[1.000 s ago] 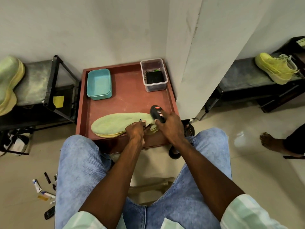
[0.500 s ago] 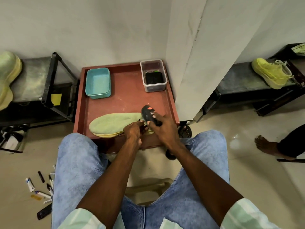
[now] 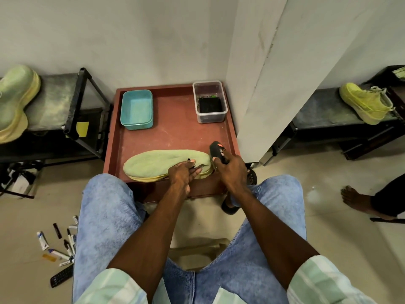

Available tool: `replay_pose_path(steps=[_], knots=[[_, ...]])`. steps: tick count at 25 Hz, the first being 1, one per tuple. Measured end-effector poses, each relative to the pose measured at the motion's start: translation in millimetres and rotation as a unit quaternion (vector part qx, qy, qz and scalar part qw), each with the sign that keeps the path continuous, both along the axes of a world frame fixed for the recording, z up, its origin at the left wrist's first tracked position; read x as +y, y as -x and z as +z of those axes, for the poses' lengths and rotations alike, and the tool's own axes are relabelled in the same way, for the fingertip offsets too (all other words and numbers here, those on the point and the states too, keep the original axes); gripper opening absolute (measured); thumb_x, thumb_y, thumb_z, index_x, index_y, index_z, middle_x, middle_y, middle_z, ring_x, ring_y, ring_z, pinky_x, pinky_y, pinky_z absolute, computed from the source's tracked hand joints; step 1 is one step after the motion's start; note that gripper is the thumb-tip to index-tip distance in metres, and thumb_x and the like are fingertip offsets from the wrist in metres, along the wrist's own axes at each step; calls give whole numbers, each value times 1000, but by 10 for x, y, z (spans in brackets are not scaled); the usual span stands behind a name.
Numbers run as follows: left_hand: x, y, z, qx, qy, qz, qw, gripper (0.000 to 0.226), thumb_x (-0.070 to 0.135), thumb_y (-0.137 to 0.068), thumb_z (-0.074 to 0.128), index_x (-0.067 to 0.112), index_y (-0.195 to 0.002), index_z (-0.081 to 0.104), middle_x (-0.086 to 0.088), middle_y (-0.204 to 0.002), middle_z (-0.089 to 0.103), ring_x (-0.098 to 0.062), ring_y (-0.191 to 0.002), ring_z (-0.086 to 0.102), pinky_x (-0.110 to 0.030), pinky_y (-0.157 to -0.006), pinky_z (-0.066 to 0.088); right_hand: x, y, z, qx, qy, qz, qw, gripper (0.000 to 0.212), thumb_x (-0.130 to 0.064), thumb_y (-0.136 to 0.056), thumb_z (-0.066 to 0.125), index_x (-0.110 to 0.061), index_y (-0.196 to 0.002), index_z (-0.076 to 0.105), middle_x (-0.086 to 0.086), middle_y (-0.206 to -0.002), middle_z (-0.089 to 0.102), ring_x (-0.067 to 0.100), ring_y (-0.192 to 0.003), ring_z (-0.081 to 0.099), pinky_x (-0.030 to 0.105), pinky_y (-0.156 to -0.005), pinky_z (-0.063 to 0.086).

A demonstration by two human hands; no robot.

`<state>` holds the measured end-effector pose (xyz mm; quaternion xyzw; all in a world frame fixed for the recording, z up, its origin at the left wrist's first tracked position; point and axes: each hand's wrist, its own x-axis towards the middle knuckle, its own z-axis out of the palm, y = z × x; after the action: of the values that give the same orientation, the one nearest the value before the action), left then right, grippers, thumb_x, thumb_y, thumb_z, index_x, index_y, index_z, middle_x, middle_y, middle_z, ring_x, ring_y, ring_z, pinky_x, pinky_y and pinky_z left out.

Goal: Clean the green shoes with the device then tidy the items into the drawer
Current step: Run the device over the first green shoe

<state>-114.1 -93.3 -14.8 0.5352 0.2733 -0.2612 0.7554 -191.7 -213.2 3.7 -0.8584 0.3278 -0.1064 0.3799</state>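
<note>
A pale green shoe (image 3: 157,163) lies sole-up across the front of a red-brown drawer tray (image 3: 175,132). My left hand (image 3: 183,172) rests on the shoe's right half, fingers laid over it, steadying it. My right hand (image 3: 230,170) grips a black cleaning device (image 3: 217,150) with red buttons, its head against the shoe's right end. A second green shoe (image 3: 15,99) lies on the left rack, and a yellow-green shoe (image 3: 366,102) stands on the right shelf.
In the tray's back stand a teal tub (image 3: 137,109) and a clear box (image 3: 209,102) holding something black. A white pillar (image 3: 263,84) rises to the right. Tubes and markers (image 3: 63,246) lie on the floor at left. Another person's foot (image 3: 352,196) is at right.
My right hand slid the device left along the shoe, then back to its right end. My left hand stayed on the shoe. The camera shifted slightly.
</note>
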Motion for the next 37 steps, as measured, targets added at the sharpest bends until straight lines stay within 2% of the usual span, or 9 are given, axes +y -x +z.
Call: replay_pose_path(steps=[4,7,11,16,20,24,28,32,37], knots=[[-24,-37,15,-6,4,4,1000,8,-10,-85,61,-3,-81,59,-13,-83,62,-25,-70,63,-27,-51,58,95,-19,-33,-16,0,69,997,48,-49,-86,60,-25,-127,63,12,-96,66,25,-85,62,34,-74,53],[-22,-55,25,3,19,6,1000,9,-10,-87,59,-3,-81,56,-13,-83,63,-29,-72,65,-31,-54,60,-90,-61,-87,33,21,4,999,56,-58,-80,53,-24,-122,66,11,-88,68,29,-81,65,33,-68,54],[-54,-124,4,-16,-8,12,1000,6,-7,-85,62,-2,-83,62,-13,-82,64,-23,-65,63,-25,-48,56,173,-133,-66,-36,11,62,997,49,-52,-82,58,-25,-123,66,12,-85,65,25,-78,61,34,-70,50],[-23,-122,15,-7,9,18,1000,10,-8,-87,61,-1,-82,56,-12,-80,62,-26,-69,65,-28,-52,59,-1,-124,-112,-14,-9,-20,1000,43,-44,-85,62,-17,-119,68,13,-93,72,30,-85,66,37,-75,55],[-43,-120,5,-18,-10,19,1000,10,-8,-85,62,-1,-79,59,-12,-78,63,-21,-60,64,-27,-53,59,194,-133,-105,-47,22,41,998,53,-53,-83,57,-26,-128,61,12,-95,68,26,-87,63,36,-78,53],[-47,-123,13,-7,-6,21,1000,9,-8,-86,62,-2,-81,58,-14,-82,64,-24,-62,67,-30,-56,60,104,-156,-149,-14,-3,-19,1000,55,-54,-82,52,-25,-130,56,9,-103,71,30,-94,66,39,-80,55],[-34,-136,-7,-12,-7,15,1000,6,-7,-86,62,-3,-82,59,-15,-86,63,-24,-63,66,-28,-52,59,213,-139,-134,-25,13,23,999,55,-53,-86,54,-26,-134,53,11,-109,66,28,-99,61,40,-84,53],[-25,-130,3,-3,9,3,1000,11,-6,-88,59,0,-79,56,-13,-84,63,-19,-53,68,-28,-53,59,44,-132,-203,-3,2,1,1000,50,-46,-86,59,-22,-130,58,12,-109,68,32,-98,64,41,-83,54],[-20,-146,-2,-15,-3,3,1000,9,-7,-85,62,0,-80,60,-12,-79,64,-20,-60,66,-25,-49,56,78,-198,-135,-32,8,34,999,56,-52,-79,61,-25,-129,62,13,-96,70,28,-87,64,35,-76,53]])
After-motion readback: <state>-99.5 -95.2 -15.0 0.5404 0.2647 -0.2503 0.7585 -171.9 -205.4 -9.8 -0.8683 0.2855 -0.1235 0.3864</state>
